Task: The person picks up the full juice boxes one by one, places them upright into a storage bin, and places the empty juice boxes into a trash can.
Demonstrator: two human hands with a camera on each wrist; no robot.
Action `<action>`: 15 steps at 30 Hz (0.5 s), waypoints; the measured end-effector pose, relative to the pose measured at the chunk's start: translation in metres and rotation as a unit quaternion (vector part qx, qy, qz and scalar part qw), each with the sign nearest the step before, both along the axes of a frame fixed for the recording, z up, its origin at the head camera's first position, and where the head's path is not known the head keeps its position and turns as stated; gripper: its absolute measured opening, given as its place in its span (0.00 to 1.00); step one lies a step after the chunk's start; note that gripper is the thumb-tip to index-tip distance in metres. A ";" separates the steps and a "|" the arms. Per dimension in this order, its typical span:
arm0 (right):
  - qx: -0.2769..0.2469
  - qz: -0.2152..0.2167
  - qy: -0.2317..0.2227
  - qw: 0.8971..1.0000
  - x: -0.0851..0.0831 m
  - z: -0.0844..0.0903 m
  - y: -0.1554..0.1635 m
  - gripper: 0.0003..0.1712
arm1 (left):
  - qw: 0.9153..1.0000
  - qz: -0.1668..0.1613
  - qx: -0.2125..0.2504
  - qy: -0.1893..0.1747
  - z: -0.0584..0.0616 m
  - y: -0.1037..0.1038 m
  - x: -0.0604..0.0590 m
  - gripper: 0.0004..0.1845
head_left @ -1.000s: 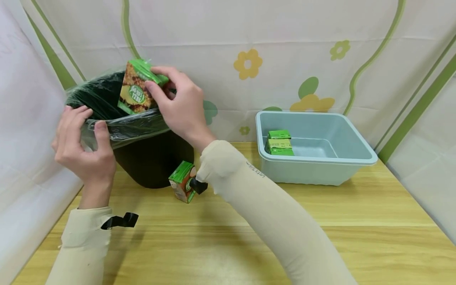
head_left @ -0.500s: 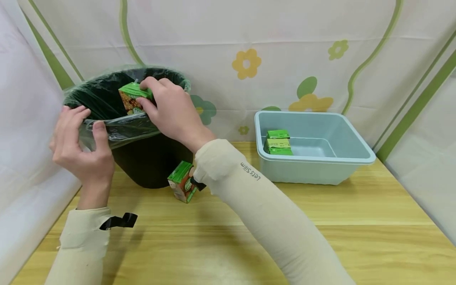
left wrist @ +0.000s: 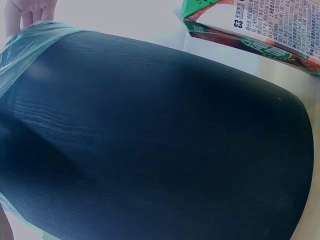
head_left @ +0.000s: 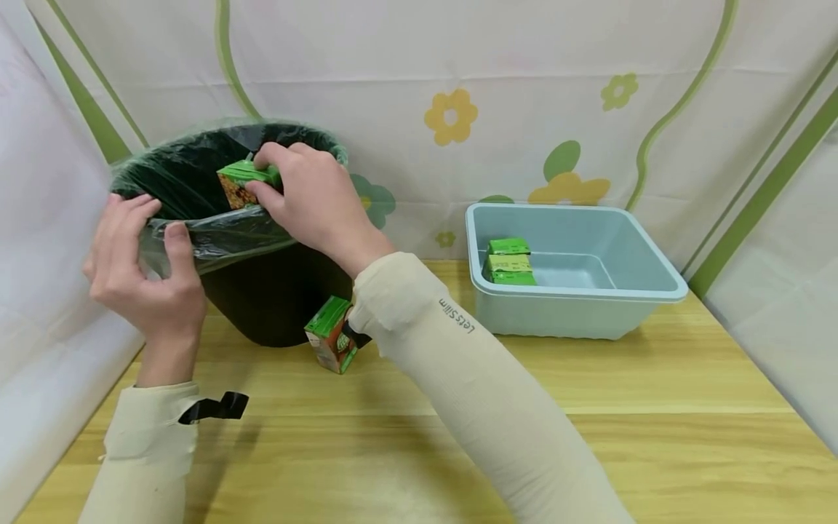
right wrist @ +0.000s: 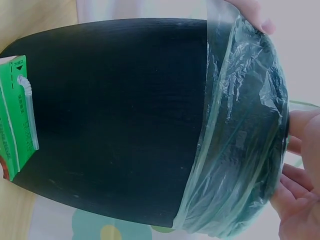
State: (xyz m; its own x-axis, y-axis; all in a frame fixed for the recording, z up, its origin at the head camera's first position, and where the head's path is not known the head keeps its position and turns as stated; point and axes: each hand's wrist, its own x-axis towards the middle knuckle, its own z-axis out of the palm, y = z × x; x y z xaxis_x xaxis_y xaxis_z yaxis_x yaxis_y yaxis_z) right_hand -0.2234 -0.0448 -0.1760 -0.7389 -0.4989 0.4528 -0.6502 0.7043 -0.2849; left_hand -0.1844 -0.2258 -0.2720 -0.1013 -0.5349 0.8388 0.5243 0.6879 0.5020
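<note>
In the head view my right hand (head_left: 321,200) pinches a green-topped drink carton (head_left: 237,191) between thumb and fingers, just inside the mouth of a black trash bin (head_left: 278,291). The carton's lower part is hidden behind the front rim. A clear greenish bin liner (head_left: 229,236) folds over that rim. At the left, my left hand (head_left: 147,280) holds the bin's rim, its thumb on the front and fingertips at the top edge. Another drink carton (head_left: 330,335) stands on the table against the bin's foot; the right wrist view shows its bent straw (right wrist: 30,112).
To the right stands a pale blue plastic tub (head_left: 579,313), with several small cartons (head_left: 511,262) in a row along its left side. Wood-grain table (head_left: 707,451) lies beneath everything. A flower-patterned curtain (head_left: 366,65) hangs close behind.
My right hand has lowered the carton from above the rim into the bin's mouth and tipped it more upright. The left hand keeps its place on the rim.
</note>
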 end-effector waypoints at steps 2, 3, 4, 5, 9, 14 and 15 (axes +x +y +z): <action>0.005 -0.003 -0.001 1.000 -0.001 0.001 0.000 0.23 | 1.000 0.001 0.000 0.000 -0.001 -0.002 -0.001 0.25; 0.006 -0.004 -0.003 1.000 -0.001 0.001 0.000 0.23 | 1.000 0.001 -0.001 0.001 -0.001 -0.003 -0.002 0.25; 0.007 -0.005 -0.006 1.000 -0.001 0.001 0.001 0.23 | 1.000 0.001 -0.001 0.001 -0.001 -0.003 -0.002 0.24; 0.007 -0.005 -0.008 1.000 -0.001 0.001 0.001 0.22 | 1.000 0.001 -0.001 0.001 -0.001 -0.003 -0.003 0.24; -0.006 -0.004 -0.018 1.000 -0.002 0.000 0.002 0.22 | 1.000 0.001 -0.001 -0.001 -0.001 -0.002 -0.002 0.25; -0.030 -0.003 -0.031 0.999 -0.002 -0.003 0.005 0.21 | 1.000 0.002 -0.002 -0.002 -0.001 -0.001 -0.001 0.26; -0.033 -0.002 -0.031 0.999 -0.002 -0.003 0.005 0.21 | 1.000 0.003 -0.002 -0.002 -0.001 -0.001 -0.001 0.26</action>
